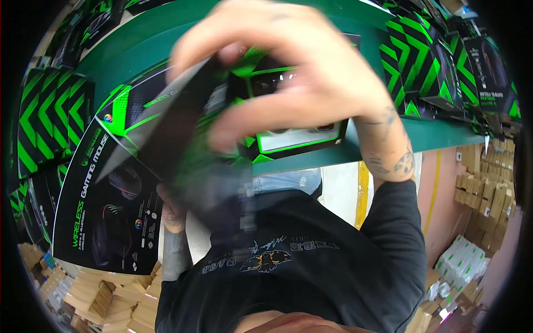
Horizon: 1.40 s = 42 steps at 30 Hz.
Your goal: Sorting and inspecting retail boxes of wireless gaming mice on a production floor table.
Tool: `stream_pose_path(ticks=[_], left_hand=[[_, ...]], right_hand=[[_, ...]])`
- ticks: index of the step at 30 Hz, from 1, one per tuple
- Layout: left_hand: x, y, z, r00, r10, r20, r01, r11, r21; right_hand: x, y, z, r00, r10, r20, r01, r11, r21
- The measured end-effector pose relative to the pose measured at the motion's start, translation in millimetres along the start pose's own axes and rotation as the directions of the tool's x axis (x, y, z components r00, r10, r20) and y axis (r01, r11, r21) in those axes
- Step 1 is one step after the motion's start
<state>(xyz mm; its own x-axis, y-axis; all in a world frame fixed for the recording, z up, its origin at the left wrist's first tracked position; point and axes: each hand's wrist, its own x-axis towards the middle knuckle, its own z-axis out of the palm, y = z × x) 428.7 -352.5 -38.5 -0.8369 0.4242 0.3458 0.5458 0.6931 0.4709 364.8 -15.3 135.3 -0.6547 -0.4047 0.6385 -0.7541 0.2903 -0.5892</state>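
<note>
My right hand (311,66) reaches across the top middle, its thumb and fingers curled round a black and green mouse box (183,139) that is smeared by motion and tilted close to the camera. Left of it stands another black mouse box (114,205), with pictures of a mouse on its broad face and a green corner. My left hand (172,206) shows only in part, low beside that box's right edge; its fingers are hidden. Beneath my right hand, a black and green box with a pale window panel (302,141) lies on the green table.
The green table (438,139) runs across the view. Rows of black boxes with green chevrons stand at the left (53,119) and right (416,61). Brown cartons (486,183) are stacked on the floor at right, with more cartons (105,299) at lower left and plastic-wrapped goods (463,261) at lower right.
</note>
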Motion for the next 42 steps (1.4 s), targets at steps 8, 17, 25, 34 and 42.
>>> stream_pose_path(ticks=[8,17,25,34,42], left_hand=[[23,27,-10,0.995,-0.02,-0.096,0.038,0.98,0.196],[75,14,-35,0.956,0.113,0.271,-0.085,0.99,-0.114],[121,-2,-35,0.98,0.195,0.038,-0.182,0.956,-0.23],[270,12,-85,0.826,0.122,-0.55,-0.175,0.984,-0.043],[238,-26,-8,0.984,0.047,0.171,-0.051,0.998,0.021]], right_hand=[[-124,3,-82,0.578,0.583,-0.571,-0.479,0.809,0.341],[-173,-25,-45,0.594,0.802,-0.063,-0.804,0.588,-0.091],[-141,-6,11,0.757,0.608,-0.238,-0.653,0.694,-0.302],[13,58,-31,0.801,0.041,-0.597,-0.368,0.82,-0.438],[-81,114,-3,0.833,0.27,-0.483,-0.509,0.715,-0.479]])
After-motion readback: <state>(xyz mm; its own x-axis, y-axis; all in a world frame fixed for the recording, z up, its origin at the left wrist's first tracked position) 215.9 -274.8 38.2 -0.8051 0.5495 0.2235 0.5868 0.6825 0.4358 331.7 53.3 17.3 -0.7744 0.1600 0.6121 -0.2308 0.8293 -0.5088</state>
